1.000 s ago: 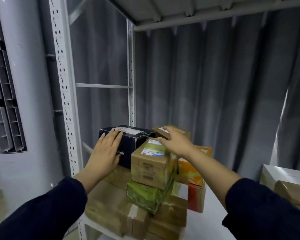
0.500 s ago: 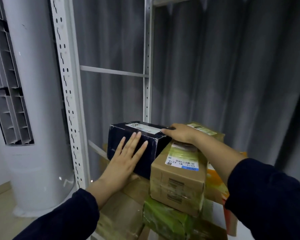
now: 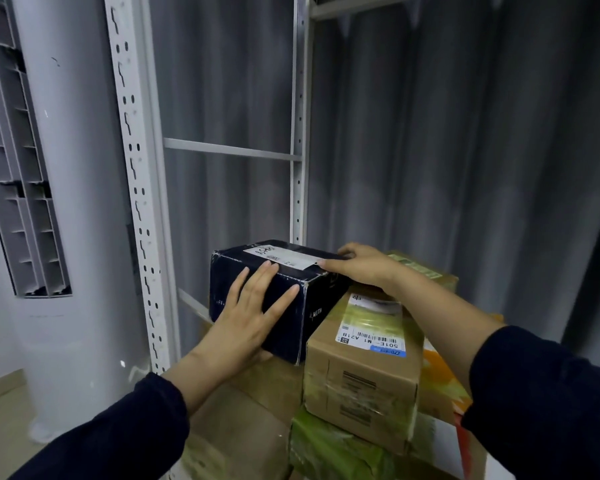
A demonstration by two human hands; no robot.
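- Progress: the work appears to be at the take-hold step. Both grips are on the dark box (image 3: pixel 288 334), but its base sits flat on the cardboard stack, so by my reading no lift or slide is done yet. All the carrying or re-placing is left.
- Left grip (image 3: pixel 246 317): released and flat, with its fingers spread straight against the box's near face, pressing rather than clasping.
- Right grip (image 3: pixel 361 268): it lies over the box's top at the 2 o'clock corner, with the thumb along the top edge. I cannot tell whether the fingers hook the far side.
- Where the box is: on top of the stack on the shelf, close to the slotted shelf post (image 3: pixel 136 202) at its 9 o'clock. It touches a brown carton (image 3: pixel 361 375) at its 4 o'clock.
- How it looks: navy, oblong and closed, with a white label on the lid. Its corners and edges are scuffed pale, and small white lettering shows on the end face.
- Below the carton, at 5 o'clock, sits a green-wrapped parcel (image 3: pixel 326 452).
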